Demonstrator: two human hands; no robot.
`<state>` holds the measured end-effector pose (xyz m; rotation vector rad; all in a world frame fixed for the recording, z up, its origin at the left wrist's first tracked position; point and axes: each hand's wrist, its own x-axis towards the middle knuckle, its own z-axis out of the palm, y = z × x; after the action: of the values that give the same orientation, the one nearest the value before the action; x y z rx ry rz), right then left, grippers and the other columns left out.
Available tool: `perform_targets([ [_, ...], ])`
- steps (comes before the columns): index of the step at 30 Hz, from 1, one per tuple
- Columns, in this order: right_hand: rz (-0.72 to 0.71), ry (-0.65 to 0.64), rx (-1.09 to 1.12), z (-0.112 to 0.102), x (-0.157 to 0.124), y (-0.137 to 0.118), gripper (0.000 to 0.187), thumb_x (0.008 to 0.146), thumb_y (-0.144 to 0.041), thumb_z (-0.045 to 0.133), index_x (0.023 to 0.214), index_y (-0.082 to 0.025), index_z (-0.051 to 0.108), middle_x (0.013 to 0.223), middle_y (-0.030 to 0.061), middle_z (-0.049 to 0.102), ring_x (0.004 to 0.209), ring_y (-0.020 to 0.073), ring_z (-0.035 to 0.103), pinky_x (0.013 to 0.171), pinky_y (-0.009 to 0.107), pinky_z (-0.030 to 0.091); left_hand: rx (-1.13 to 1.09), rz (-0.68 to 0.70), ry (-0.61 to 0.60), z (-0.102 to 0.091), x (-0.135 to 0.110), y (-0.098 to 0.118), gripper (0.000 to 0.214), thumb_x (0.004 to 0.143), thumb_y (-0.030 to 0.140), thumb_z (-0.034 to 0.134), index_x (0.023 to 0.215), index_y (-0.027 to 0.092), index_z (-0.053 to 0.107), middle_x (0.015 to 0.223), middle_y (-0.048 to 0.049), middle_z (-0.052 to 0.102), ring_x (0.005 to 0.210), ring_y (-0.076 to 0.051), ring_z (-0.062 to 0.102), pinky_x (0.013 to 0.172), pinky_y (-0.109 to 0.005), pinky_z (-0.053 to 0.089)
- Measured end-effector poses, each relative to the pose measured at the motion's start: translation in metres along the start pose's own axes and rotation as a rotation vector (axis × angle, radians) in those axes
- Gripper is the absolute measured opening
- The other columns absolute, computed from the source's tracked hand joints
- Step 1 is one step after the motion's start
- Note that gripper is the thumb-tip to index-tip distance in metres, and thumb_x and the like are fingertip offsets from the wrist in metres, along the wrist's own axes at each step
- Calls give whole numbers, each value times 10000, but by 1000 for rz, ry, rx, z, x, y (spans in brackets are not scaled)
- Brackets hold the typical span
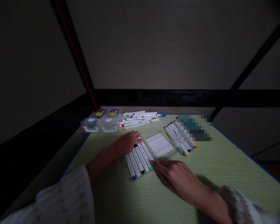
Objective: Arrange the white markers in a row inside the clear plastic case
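Note:
My left hand (127, 143) rests on the far ends of a row of white markers (140, 158) lying side by side in a clear plastic case (160, 144), fingers curled over them. My right hand (177, 177) lies flat on the green table, fingertips touching the near ends of the same markers at the case's front edge. The row's caps show blue, black and green. The right half of the case holds a white ribbed insert and no markers.
Two shut clear marker cases (102, 123) with coloured labels stand at the back left. A loose heap of markers (140, 119) lies behind the open case; another row of markers (179, 140) lies to its right. The green table (224, 161) has a blue edge.

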<state>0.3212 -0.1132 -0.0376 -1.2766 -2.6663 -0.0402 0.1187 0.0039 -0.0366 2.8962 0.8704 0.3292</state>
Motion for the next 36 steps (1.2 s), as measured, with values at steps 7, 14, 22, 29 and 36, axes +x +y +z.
perform_targets([
  [7,-1,-31,-55,2,0,0,297,815,-89,395,1079,-155,514,758,30,628,578,154,588,460,282,294,-13,-8,3,3,0,-3,328,883,160,276,920,147,601,950,-77,524,905,-169,463,809,-290,373],
  [14,-6,28,49,3,-2,2,275,845,-134,371,1072,-151,525,782,45,635,613,153,595,494,264,360,-78,-63,82,8,0,1,283,840,100,327,858,121,608,936,-79,500,864,-154,467,793,-280,397],
  [22,-15,44,65,5,0,2,290,854,-122,345,1046,-117,562,801,74,647,647,167,610,528,276,418,-99,-59,142,12,-1,2,326,739,-4,352,907,136,593,977,-80,500,904,-167,465,826,-311,406],
  [29,-3,55,101,5,0,3,290,848,-142,353,1052,-123,558,797,70,643,648,170,606,520,282,402,-100,-65,139,12,0,1,319,760,17,348,909,134,605,972,-80,508,899,-165,468,824,-315,412],
  [36,0,29,86,5,0,3,291,846,-134,350,1055,-121,552,794,68,639,645,175,601,522,289,396,-104,-59,137,12,0,1,292,809,67,347,892,124,621,951,-90,518,902,-170,472,816,-310,410],
])
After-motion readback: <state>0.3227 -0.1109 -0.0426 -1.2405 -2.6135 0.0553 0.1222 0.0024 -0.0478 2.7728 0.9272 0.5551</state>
